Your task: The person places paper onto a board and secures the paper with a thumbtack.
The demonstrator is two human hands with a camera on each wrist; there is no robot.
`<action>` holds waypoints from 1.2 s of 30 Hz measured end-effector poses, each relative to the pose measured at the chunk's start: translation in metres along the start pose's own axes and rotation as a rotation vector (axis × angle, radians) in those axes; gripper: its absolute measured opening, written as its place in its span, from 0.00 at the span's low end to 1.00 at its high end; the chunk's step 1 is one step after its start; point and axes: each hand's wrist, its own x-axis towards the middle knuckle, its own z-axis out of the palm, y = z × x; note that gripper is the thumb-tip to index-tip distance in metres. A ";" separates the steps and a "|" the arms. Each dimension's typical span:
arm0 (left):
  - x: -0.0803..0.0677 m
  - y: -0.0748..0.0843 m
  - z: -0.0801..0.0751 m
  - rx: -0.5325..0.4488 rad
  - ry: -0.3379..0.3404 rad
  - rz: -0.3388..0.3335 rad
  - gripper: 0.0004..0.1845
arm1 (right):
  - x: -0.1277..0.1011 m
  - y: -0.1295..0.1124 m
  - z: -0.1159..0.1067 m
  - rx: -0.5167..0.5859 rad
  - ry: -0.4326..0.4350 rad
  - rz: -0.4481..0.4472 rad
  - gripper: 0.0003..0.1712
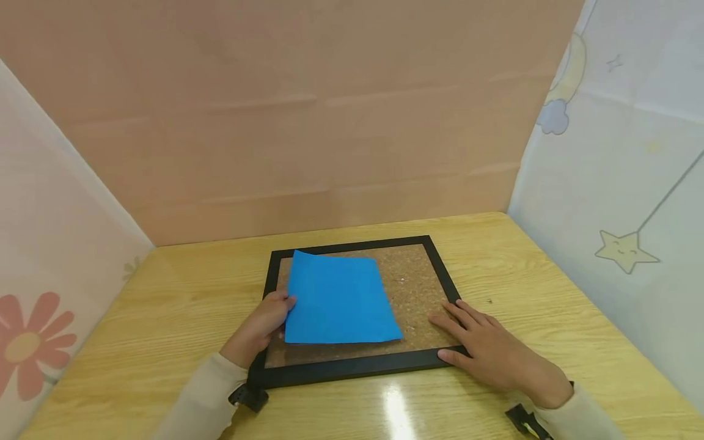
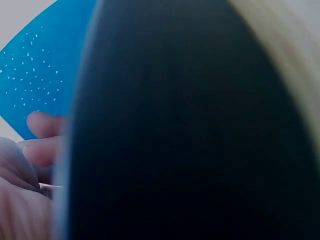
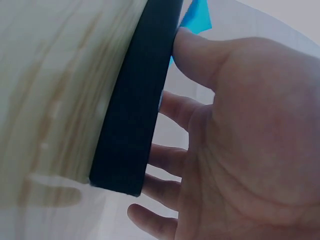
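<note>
- Already, the blue sheet (image 1: 338, 300) is laid on the corkboard (image 1: 415, 287), centre-left of frame, pinched at its left edge by the left hand (image 1: 263, 326).
- No pins are seen; fastening is judged outstanding.
- The right hand (image 1: 491, 351) lies flat, grip released, on the board's lower right corner.

Two bare hands, left hand (image 1: 264, 322) and right hand (image 1: 489, 351), no rings or gloves visible. Both forearms in cream long sleeves (image 1: 203, 397), snug at the wrists. Small black strap-mounted device (image 1: 249, 396) at left wrist; similar black device (image 1: 525, 421) at right wrist, with a yellowish bit.
</note>
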 end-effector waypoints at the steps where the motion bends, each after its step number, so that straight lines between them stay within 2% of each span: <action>1: 0.001 0.000 0.003 -0.009 -0.001 0.003 0.22 | 0.000 0.000 0.000 -0.001 0.000 -0.001 0.33; 6: 0.002 0.001 0.008 -0.012 -0.045 0.003 0.23 | -0.001 0.000 0.001 -0.015 0.004 0.007 0.33; 14: 0.005 -0.001 0.008 -0.029 -0.068 0.007 0.25 | -0.003 0.001 -0.002 -0.016 0.007 0.006 0.34; 19: -0.003 0.003 -0.007 -0.010 -0.044 -0.002 0.23 | -0.001 0.014 -0.014 -0.029 0.068 -0.007 0.33; 22: -0.012 0.009 -0.021 0.047 -0.008 0.041 0.21 | 0.006 0.031 -0.025 0.009 0.106 0.026 0.32; 23: -0.016 0.011 -0.024 0.080 0.000 0.069 0.21 | 0.008 0.038 -0.028 0.025 0.107 0.050 0.30; 25: -0.024 0.013 -0.028 0.212 -0.020 0.172 0.19 | 0.013 0.052 -0.033 0.061 0.101 0.102 0.28; 26: -0.028 0.012 -0.028 0.290 -0.051 0.228 0.19 | 0.014 0.058 -0.034 0.076 0.092 0.132 0.26; 30: -0.046 0.006 -0.019 0.662 -0.245 0.485 0.24 | 0.018 0.080 -0.034 0.113 0.070 0.199 0.19; 32: -0.054 0.004 -0.011 0.787 -0.326 0.530 0.29 | 0.018 0.087 -0.033 0.134 0.068 0.221 0.16; 34: -0.060 0.003 -0.004 0.882 -0.348 0.541 0.32 | 0.017 0.092 -0.032 0.149 0.070 0.239 0.13; 36: -0.062 0.003 0.001 0.926 -0.346 0.533 0.33 | 0.016 0.094 -0.031 0.153 0.071 0.254 0.11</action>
